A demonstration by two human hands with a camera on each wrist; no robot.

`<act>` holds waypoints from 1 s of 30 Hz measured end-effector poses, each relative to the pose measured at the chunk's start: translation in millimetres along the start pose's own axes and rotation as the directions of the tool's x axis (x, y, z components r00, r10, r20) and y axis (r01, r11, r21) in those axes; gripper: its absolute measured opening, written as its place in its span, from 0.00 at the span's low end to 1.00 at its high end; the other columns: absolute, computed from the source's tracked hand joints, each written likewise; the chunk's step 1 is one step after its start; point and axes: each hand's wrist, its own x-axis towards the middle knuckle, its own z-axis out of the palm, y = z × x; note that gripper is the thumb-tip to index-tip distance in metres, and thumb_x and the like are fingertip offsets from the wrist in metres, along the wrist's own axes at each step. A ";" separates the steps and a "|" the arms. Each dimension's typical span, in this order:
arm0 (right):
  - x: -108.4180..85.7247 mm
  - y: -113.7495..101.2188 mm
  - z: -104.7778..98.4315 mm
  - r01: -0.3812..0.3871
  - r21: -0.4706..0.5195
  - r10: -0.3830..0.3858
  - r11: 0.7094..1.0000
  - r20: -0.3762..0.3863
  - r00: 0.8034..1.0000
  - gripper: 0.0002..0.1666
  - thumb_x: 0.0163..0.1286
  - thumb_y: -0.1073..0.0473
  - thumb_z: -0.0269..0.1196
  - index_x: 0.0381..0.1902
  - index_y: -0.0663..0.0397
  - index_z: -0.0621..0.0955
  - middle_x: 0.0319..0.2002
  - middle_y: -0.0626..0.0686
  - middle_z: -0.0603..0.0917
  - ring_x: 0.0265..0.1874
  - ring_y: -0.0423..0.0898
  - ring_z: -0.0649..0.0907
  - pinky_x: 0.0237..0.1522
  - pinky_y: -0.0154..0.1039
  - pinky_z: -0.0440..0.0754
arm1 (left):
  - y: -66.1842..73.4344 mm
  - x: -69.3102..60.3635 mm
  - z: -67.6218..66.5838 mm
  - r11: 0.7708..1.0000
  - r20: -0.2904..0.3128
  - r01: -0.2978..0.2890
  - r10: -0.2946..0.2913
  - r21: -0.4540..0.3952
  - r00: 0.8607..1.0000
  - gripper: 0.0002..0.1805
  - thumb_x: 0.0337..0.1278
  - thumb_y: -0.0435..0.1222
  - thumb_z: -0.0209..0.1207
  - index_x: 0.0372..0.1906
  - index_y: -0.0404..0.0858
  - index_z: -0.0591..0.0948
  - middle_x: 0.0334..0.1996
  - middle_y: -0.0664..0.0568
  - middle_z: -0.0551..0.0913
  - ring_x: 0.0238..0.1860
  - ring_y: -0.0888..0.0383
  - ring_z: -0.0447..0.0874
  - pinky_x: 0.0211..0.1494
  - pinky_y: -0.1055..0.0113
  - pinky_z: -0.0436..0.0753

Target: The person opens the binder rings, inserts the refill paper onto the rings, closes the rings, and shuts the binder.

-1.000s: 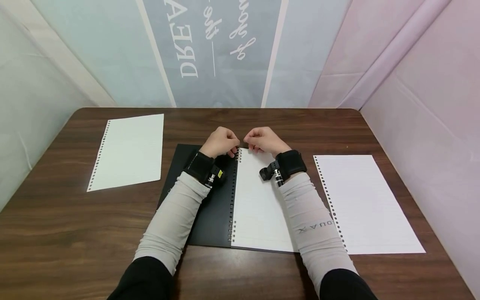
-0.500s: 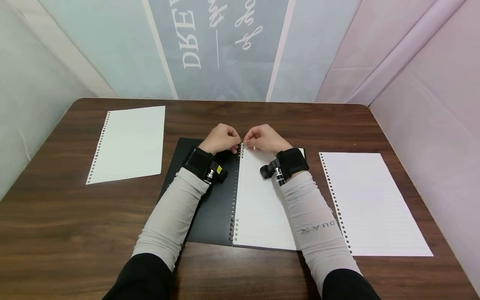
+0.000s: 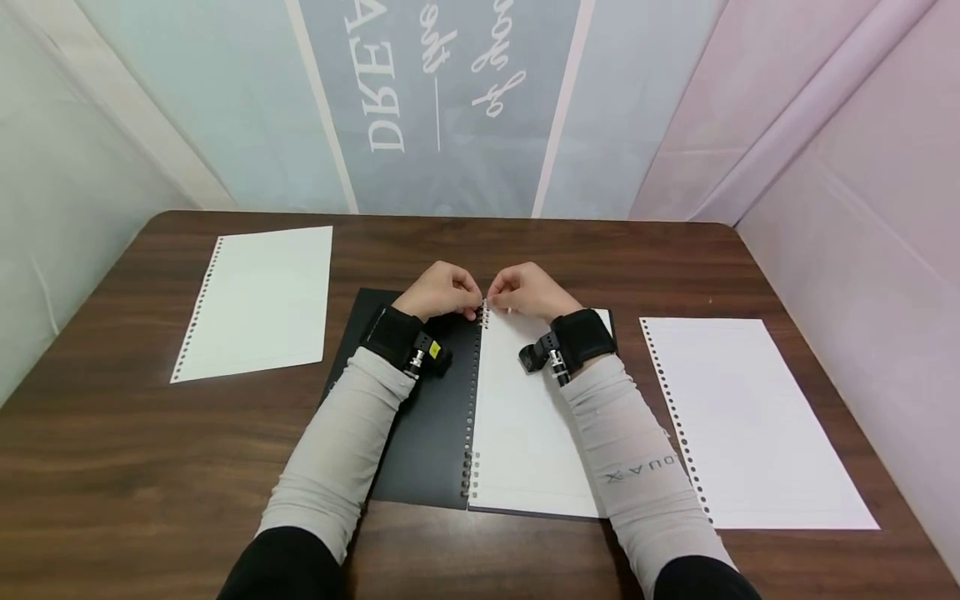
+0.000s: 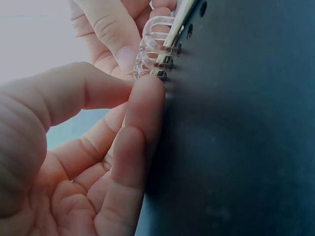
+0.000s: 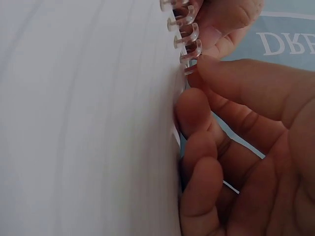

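One black-covered, white-paged notebook (image 3: 517, 417) lies open on a brown wood-grain surface (image 3: 112, 483), left hand (image 3: 441, 290) and right hand (image 3: 531, 290) pinching its far-end clear plastic binding rings (image 4: 150, 43), presumably light, springy and best gripped singly.

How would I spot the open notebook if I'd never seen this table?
On the brown table, look between the left sheet and the right sheet. The notebook lies open, left hand and right hand at its far end. Unlike those sheets, it has a black cover and clear rings.
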 end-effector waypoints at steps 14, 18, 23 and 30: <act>-0.4 -2.4 3.8 0.004 -0.029 -0.004 1.000 -0.018 1.000 0.05 0.70 0.66 0.60 0.37 0.59 0.83 0.27 0.50 0.80 0.26 0.44 0.74 0.30 0.36 0.71 | -1.9 -2.2 -0.4 0.998 0.003 -0.044 0.044 -0.040 0.999 0.07 0.64 0.30 0.60 0.37 0.30 0.85 0.20 0.52 0.83 0.25 0.59 0.83 0.35 0.68 0.79; -1.4 -3.4 4.3 0.006 -0.033 -0.006 0.999 -0.020 1.000 0.05 0.71 0.66 0.59 0.37 0.59 0.83 0.28 0.51 0.80 0.26 0.45 0.74 0.31 0.36 0.70 | -1.9 -2.7 -0.8 0.997 -0.001 -0.055 0.055 -0.044 0.998 0.06 0.63 0.29 0.60 0.36 0.29 0.85 0.21 0.52 0.83 0.24 0.60 0.83 0.33 0.69 0.79; -2.5 -2.9 3.9 0.008 -0.043 -0.009 0.999 -0.008 1.000 0.05 0.71 0.66 0.59 0.36 0.59 0.83 0.28 0.51 0.80 0.26 0.45 0.73 0.31 0.36 0.70 | -2.7 -2.8 -0.3 0.997 0.010 -0.061 0.062 -0.052 0.998 0.06 0.64 0.29 0.60 0.37 0.29 0.85 0.21 0.51 0.83 0.25 0.59 0.83 0.34 0.68 0.80; -1.6 -2.4 1.7 0.023 -0.044 -0.024 0.999 -0.012 1.000 0.05 0.71 0.65 0.59 0.36 0.58 0.83 0.27 0.50 0.80 0.27 0.45 0.73 0.32 0.36 0.69 | -2.4 -1.3 -2.6 0.997 0.005 -0.060 0.061 -0.048 0.998 0.06 0.63 0.29 0.60 0.37 0.29 0.85 0.23 0.48 0.85 0.25 0.59 0.84 0.34 0.68 0.81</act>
